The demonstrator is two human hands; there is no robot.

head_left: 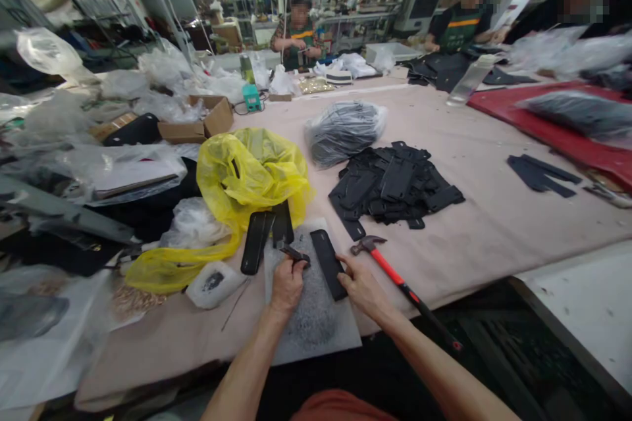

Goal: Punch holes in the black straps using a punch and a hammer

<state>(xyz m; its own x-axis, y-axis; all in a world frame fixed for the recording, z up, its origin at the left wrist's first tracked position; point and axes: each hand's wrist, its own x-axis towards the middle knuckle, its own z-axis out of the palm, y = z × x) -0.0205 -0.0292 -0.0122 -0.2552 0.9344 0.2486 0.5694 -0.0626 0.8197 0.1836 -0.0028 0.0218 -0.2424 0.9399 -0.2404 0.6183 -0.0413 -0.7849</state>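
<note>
On my screen, the left hand pinches a small dark piece, too unclear to name, between thumb and fingers. The right hand grasps the right edge of 1 black strip, which lies on the scuffed pale board. I'd hold that strip flat and square, aim the small piece carefully before any contact, and leave the hammer within reach at the board's right.

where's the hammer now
In the head view, right of centre: the hammer lies on the table just right of the right hand, its head near the pile of black pieces.
</note>
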